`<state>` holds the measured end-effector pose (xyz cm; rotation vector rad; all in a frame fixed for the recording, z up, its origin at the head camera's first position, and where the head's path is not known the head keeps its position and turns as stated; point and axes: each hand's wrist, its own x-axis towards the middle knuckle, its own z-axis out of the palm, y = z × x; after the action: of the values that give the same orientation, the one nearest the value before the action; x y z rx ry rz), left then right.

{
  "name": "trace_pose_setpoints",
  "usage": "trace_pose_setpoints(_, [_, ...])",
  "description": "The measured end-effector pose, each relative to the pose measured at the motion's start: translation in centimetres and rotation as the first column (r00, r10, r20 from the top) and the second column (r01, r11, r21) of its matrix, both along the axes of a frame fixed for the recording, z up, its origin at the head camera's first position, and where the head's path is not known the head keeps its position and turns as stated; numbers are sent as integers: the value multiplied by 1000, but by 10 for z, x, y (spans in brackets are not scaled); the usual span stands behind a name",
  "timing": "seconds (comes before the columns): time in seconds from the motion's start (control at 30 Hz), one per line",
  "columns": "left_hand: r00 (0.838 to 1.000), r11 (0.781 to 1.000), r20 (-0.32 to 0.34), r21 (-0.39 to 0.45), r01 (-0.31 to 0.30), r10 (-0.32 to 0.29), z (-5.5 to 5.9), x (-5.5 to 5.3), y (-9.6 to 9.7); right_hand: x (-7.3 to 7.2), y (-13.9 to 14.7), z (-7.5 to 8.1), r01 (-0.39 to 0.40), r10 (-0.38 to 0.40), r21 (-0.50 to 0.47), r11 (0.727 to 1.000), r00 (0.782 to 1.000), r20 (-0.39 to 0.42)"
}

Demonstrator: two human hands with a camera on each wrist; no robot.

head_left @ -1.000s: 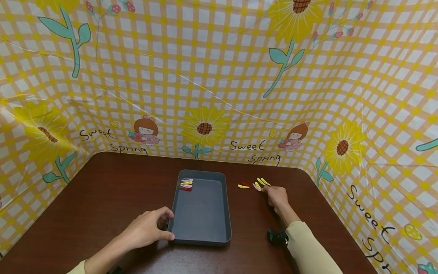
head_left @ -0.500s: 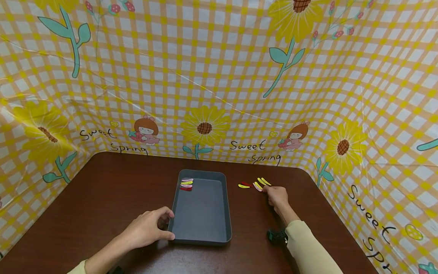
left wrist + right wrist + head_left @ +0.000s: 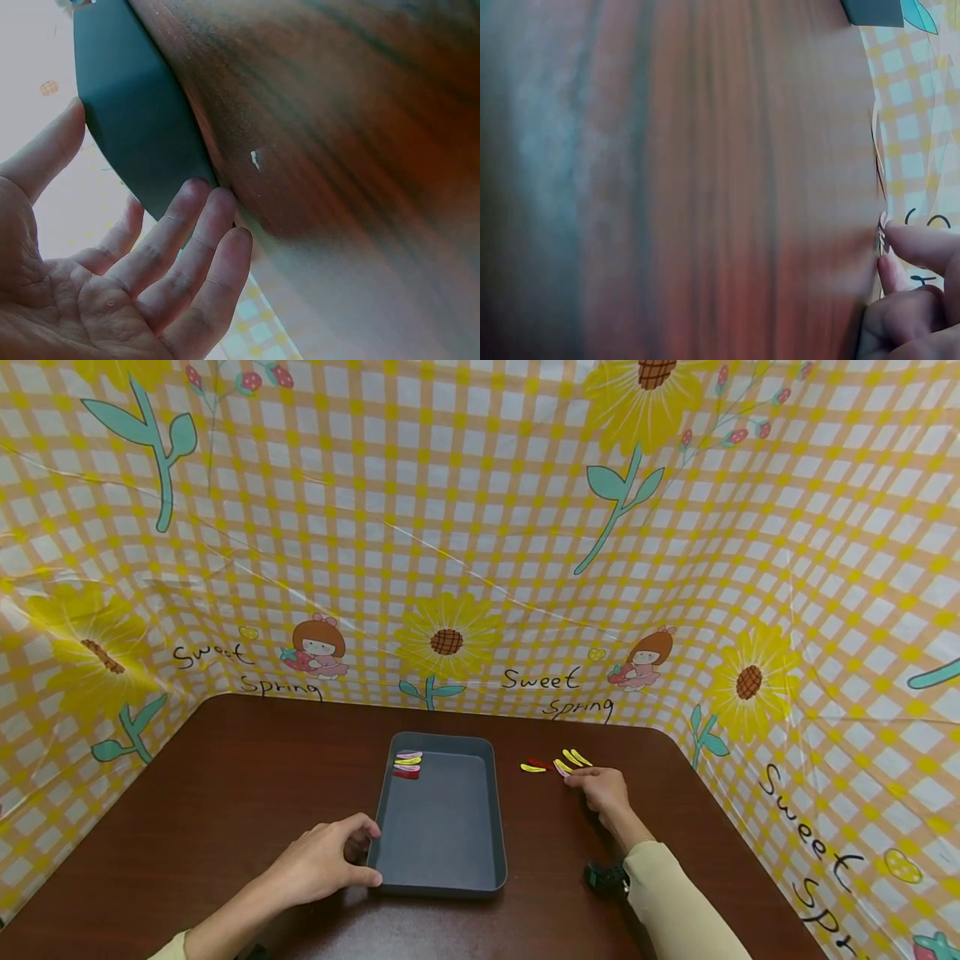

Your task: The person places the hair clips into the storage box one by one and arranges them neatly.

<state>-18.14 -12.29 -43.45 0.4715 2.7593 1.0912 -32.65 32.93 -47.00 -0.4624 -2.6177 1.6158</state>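
Observation:
My left hand (image 3: pixel 324 860) rests against the left side of a dark grey tray (image 3: pixel 442 891), its thumb near the close corner. In the left wrist view, the loosely bent fingers (image 3: pixel 214 217) touch the tray's lower edge and the thumb its rim. Right of the tray, my right hand (image 3: pixel 604 792) pinches a pink hair clip (image 3: pixel 559 771) between thumb and fingertips, low over the table. A yellow clip (image 3: pixel 566 765) lies right beside it; the fingertips partly hide both. In the right wrist view, the clip (image 3: pixel 883 229) is tiny and seen edge-on.
Pink, yellow and red hair clips (image 3: pixel 408 762) lie in a column at the tray's far left. Other yellow clips (image 3: pixel 576 757), one separate yellow clip (image 3: pixel 532 768) and a red clip (image 3: pixel 538 763) lie on the brown table (image 3: pixel 285 760). A checkered cloth (image 3: pixel 465 527) surrounds the table.
My right hand has shifted slightly left, and its fingertips now cover more of the pink clip. The left hand and the tray have stayed in place.

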Motion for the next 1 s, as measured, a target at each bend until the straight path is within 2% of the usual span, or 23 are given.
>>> trace_pose_setpoints(0.27, [1000, 1000, 3, 0, 3, -3, 0, -1, 0, 1, -4, -1, 21, -18, 112, 993, 999, -33])
trace_pose_setpoints(1.0, [1000, 1000, 13, 0, -7, 7, 1, 1, 0, -1, -8, -1, 38, -33, 154, 987, 999, -37])
